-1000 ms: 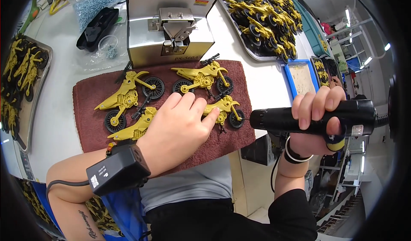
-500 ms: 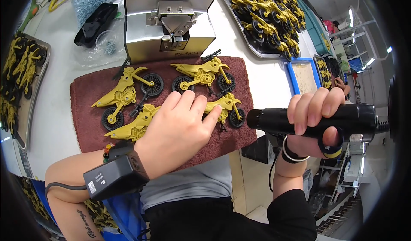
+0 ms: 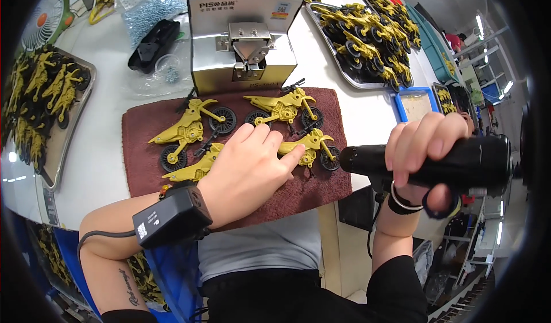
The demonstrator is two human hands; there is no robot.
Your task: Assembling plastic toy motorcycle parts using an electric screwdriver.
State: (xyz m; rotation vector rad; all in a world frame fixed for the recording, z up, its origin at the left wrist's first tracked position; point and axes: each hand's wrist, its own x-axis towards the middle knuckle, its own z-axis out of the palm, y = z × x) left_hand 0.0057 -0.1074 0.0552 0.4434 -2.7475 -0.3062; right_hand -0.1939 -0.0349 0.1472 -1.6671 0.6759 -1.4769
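Observation:
My left hand [image 3: 244, 168] rests over the two lower toy motorcycles, its fingers bent around the rear part of the lower right yellow toy motorcycle [image 3: 313, 143] and its thumb on the body. It partly covers the lower left toy motorcycle [image 3: 194, 167]. Beyond it lie an upper left toy motorcycle [image 3: 186, 127] and an upper right toy motorcycle [image 3: 282, 106], all on a brown towel [image 3: 140, 168]. In my right hand [image 3: 427, 142] is a black electric screwdriver [image 3: 473, 162], roughly level, its narrower end close to the lower right motorcycle's front wheel. The bit cannot be made out.
Behind the towel stands a silver screw feeder [image 3: 244, 73]. Left of it lie a bag of screws [image 3: 152, 16] and a black plastic part [image 3: 155, 45]. Trays of toy motorcycles flank the table: a left tray [image 3: 69, 133] and a right tray [image 3: 338, 65]. A blue-rimmed tray [image 3: 398, 106] sits at right.
The whole view has shifted, so the table's things appear farther right. My left hand keeps its place on the motorcycle. The screwdriver stays in my right hand, its front end slightly closer to the wheel.

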